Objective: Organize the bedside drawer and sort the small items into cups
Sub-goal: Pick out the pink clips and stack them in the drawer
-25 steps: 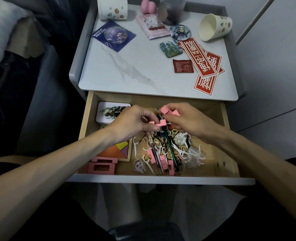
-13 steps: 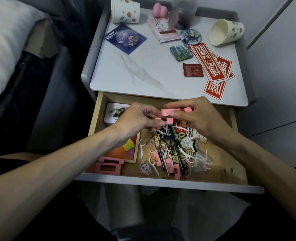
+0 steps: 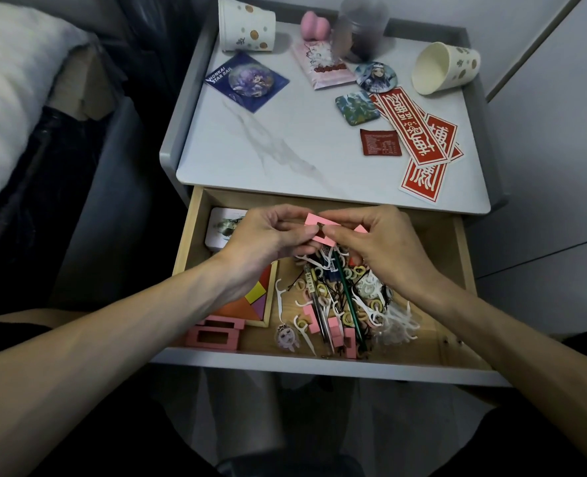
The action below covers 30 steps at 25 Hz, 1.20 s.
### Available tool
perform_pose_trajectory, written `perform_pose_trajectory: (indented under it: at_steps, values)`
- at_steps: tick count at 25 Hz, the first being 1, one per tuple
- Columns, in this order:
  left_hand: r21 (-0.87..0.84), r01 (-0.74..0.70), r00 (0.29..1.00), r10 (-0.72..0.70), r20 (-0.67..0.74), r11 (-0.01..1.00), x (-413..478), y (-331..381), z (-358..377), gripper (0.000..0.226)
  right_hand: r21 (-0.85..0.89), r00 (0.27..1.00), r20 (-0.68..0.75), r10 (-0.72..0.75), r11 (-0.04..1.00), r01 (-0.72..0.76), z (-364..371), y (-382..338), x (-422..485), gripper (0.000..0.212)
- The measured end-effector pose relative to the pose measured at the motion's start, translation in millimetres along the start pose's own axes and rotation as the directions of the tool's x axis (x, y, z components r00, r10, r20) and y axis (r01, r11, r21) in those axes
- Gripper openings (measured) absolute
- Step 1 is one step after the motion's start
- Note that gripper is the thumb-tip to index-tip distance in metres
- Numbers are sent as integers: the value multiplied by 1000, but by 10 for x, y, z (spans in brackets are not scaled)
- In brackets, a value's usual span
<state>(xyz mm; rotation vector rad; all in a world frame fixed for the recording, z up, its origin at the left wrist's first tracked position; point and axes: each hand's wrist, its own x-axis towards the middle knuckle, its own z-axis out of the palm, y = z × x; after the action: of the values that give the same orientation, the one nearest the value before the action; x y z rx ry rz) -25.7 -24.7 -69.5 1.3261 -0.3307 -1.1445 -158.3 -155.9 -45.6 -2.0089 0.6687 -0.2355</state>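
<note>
A white marble-look bedside top (image 3: 285, 149) carries one spotted paper cup (image 3: 247, 24) upside down at back left and a second paper cup (image 3: 445, 67) on its side at back right. Over the open wooden drawer (image 3: 440, 263) below, the left hand (image 3: 268, 235) pinches a small pink hollow rectangular block (image 3: 314, 218) by its left end. The right hand (image 3: 381, 246) pinches its right end with curled fingers.

left hand (image 3: 264, 235): pinches pink frame (image 3: 314, 219) | right hand (image 3: 381, 246): same (forearms converging)
</note>
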Motion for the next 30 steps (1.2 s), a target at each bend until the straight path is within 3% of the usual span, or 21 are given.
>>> perform_pose_trajectory:
  at_steps: [12, 14, 16, 18, 20, 23, 26, 28, 30]
  values:
    - [52, -11, 1000, 12, -17, 999, -31, 80, -12, 23, -57, 1000, 3, 6, 998, -5, 48, -28, 7, 27]
    - [61, -7, 1000, 7, -12, 998, -28, 90, -18, 19, -57, 997, -17, 79, 995, -80, 26, -25, 15, 39]
    - [82, -3, 1000, 4, -13, 997, -30, 90, -23, 18, 93, 975, 59, 212, 972, -217, -41, -4, 51, 46]
    - [110, 4, 1000, -1, -30, 994, -30, 86, -23, 17, 216, 931, 199, 307, 913, -347, -84, 11, 96, 31]
    - [144, 11, 999, -3, -54, 990, -26, 81, -18, 16, 193, 900, 287, 327, 901, -389, -101, 46, 124, 17]
    - [181, 28, 997, -14, -80, 983, -23, 73, -14, 18, 63, 896, 349, 273, 948, -313, -155, 43, 111, 31]
    - [197, 43, 998, -31, -63, 979, -21, 56, -13, 18, -144, 961, 247, 127, 985, -93, -187, -2, 87, 38]
    - [209, 48, 998, -38, -48, 977, -15, 41, -18, 17, -204, 983, 183, 27, 979, 11, -150, -18, 84, 29]
    - [219, 50, 998, -43, -37, 974, -8, 29, -23, 18, -167, 987, 154, 42, 986, -16, -111, -26, 89, 17]
